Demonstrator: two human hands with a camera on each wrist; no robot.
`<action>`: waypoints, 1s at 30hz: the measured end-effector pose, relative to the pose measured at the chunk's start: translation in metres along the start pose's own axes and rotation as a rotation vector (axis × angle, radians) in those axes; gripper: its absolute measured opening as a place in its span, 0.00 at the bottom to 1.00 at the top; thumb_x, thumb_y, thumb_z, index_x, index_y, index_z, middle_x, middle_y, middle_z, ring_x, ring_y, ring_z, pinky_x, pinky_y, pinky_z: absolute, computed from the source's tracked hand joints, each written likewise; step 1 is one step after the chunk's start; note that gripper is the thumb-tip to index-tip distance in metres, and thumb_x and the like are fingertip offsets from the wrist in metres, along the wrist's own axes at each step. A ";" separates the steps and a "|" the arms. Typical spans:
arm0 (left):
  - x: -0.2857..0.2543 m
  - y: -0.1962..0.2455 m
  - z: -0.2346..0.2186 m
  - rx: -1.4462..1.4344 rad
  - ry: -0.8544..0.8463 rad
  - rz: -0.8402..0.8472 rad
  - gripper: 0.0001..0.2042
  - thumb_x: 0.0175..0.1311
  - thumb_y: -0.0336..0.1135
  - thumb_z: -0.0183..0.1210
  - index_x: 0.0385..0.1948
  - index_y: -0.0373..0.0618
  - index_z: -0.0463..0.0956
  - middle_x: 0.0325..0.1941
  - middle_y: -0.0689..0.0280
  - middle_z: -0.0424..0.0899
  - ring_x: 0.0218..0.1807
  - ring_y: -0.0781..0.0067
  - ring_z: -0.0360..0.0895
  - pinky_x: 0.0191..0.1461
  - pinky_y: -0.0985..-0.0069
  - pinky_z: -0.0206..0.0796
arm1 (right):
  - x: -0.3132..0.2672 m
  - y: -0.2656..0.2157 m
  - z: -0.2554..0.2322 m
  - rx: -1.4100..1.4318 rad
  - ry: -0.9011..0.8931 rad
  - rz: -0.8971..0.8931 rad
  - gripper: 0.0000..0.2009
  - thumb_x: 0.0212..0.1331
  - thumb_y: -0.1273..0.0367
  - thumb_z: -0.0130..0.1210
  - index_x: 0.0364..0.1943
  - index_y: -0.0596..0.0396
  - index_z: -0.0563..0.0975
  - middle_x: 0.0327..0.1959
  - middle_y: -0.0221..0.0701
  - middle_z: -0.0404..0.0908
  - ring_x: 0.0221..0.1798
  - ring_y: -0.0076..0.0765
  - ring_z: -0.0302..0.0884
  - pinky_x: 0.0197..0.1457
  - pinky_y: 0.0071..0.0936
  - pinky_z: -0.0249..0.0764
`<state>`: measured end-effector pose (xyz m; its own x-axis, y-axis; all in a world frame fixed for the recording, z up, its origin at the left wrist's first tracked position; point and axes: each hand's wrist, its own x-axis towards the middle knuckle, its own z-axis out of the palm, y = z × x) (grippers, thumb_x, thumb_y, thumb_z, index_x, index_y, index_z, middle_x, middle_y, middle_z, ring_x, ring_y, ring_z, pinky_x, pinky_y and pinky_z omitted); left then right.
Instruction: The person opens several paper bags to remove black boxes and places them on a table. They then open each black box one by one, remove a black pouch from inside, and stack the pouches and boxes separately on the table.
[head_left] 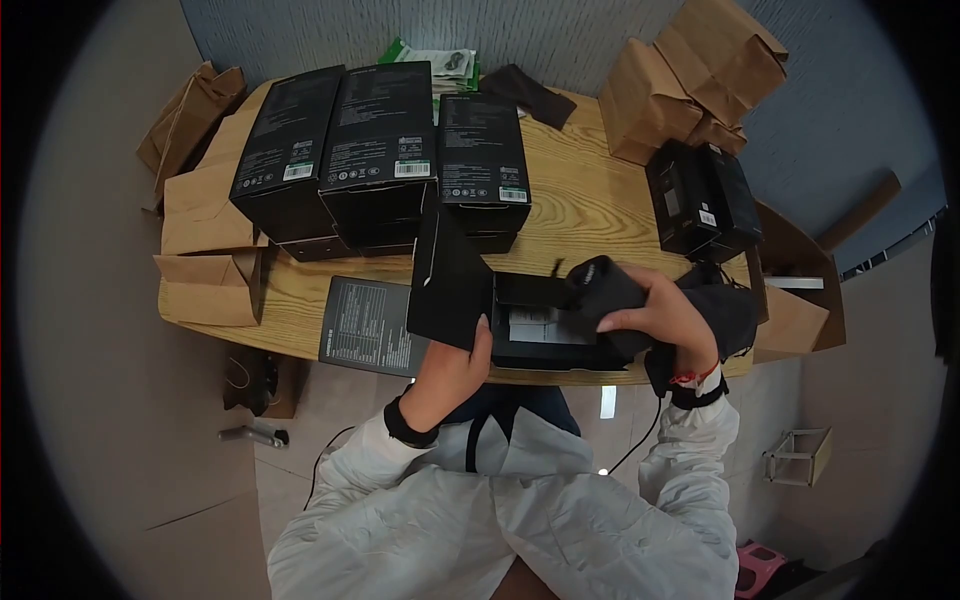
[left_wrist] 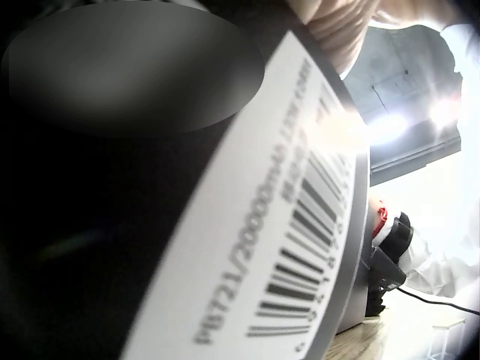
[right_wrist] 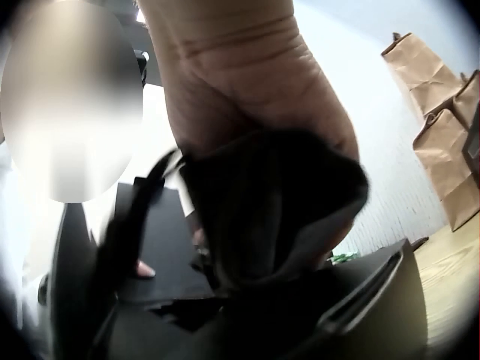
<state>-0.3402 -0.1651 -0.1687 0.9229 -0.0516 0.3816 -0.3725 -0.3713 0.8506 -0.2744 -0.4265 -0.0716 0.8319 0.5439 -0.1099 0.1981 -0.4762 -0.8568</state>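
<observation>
In the head view my left hand [head_left: 452, 378] grips the raised lid [head_left: 445, 285] of an open black box at the table's front edge. A white barcode label [left_wrist: 259, 247] reading "PB721/20000mAh" fills much of the left wrist view. Over the box's right part, my right hand [head_left: 662, 318] holds a dark grey drawstring pouch [head_left: 606, 290], thumb on its near side. Inside the box [head_left: 540, 360] a white printed paper [head_left: 535, 326] shows. The right wrist view has the pouch [right_wrist: 270, 210] bunched under the palm; its contents are hidden.
Stacked black boxes [head_left: 380, 130] stand at back left, with a printed grey box [head_left: 365, 322] in front. More dark pouches [head_left: 715, 305] lie right of my right hand, below two black boxes [head_left: 700, 200]. Brown paper bags [head_left: 215, 215] line the left edge; others [head_left: 650, 100] stand back right.
</observation>
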 end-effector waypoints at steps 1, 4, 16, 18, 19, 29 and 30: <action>0.000 0.000 0.000 -0.010 -0.005 -0.022 0.05 0.64 0.26 0.50 0.33 0.33 0.72 0.28 0.50 0.74 0.31 0.45 0.72 0.35 0.62 0.63 | 0.008 0.003 0.006 -0.066 0.048 -0.021 0.30 0.45 0.66 0.69 0.55 0.58 0.72 0.47 0.41 0.77 0.51 0.41 0.75 0.56 0.28 0.67; 0.003 0.002 0.000 0.006 0.039 0.052 0.05 0.64 0.26 0.50 0.33 0.32 0.72 0.28 0.50 0.74 0.31 0.45 0.72 0.35 0.62 0.63 | 0.017 0.004 0.029 -0.380 0.227 -0.115 0.32 0.47 0.67 0.68 0.58 0.57 0.69 0.48 0.44 0.76 0.51 0.47 0.74 0.58 0.31 0.67; 0.002 0.001 -0.001 -0.001 0.006 0.015 0.05 0.65 0.26 0.50 0.33 0.33 0.72 0.27 0.51 0.74 0.30 0.47 0.71 0.34 0.63 0.63 | -0.002 0.021 0.003 -0.358 0.245 0.014 0.30 0.52 0.70 0.63 0.60 0.58 0.67 0.47 0.44 0.78 0.46 0.48 0.78 0.52 0.30 0.71; 0.001 -0.001 0.000 -0.010 -0.006 -0.012 0.05 0.64 0.26 0.50 0.33 0.33 0.72 0.28 0.50 0.74 0.30 0.47 0.72 0.35 0.63 0.64 | -0.006 0.002 0.002 -0.272 0.281 0.045 0.27 0.53 0.71 0.62 0.59 0.58 0.69 0.47 0.45 0.79 0.47 0.46 0.78 0.52 0.29 0.71; 0.000 -0.001 0.000 -0.014 -0.016 -0.044 0.05 0.64 0.26 0.50 0.33 0.33 0.72 0.28 0.50 0.74 0.31 0.46 0.72 0.35 0.62 0.64 | -0.007 -0.005 0.003 -0.182 0.312 0.075 0.25 0.54 0.71 0.62 0.58 0.58 0.70 0.48 0.45 0.79 0.49 0.44 0.78 0.51 0.28 0.71; -0.001 -0.003 0.000 -0.028 -0.010 -0.055 0.05 0.64 0.26 0.51 0.35 0.33 0.72 0.29 0.49 0.75 0.32 0.45 0.72 0.36 0.62 0.64 | -0.020 0.017 -0.023 0.643 0.407 0.061 0.13 0.66 0.66 0.52 0.47 0.63 0.76 0.38 0.26 0.82 0.37 0.15 0.77 0.42 0.14 0.72; -0.002 -0.005 0.000 -0.030 -0.034 -0.102 0.05 0.64 0.26 0.51 0.35 0.33 0.72 0.30 0.50 0.75 0.32 0.45 0.72 0.36 0.62 0.64 | -0.027 0.009 -0.029 0.659 0.433 0.027 0.13 0.66 0.66 0.52 0.48 0.62 0.76 0.39 0.27 0.82 0.37 0.17 0.78 0.44 0.14 0.73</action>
<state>-0.3399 -0.1629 -0.1739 0.9587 -0.0470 0.2806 -0.2790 -0.3485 0.8948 -0.2800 -0.4653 -0.0622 0.9868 0.1556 -0.0450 -0.0605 0.0965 -0.9935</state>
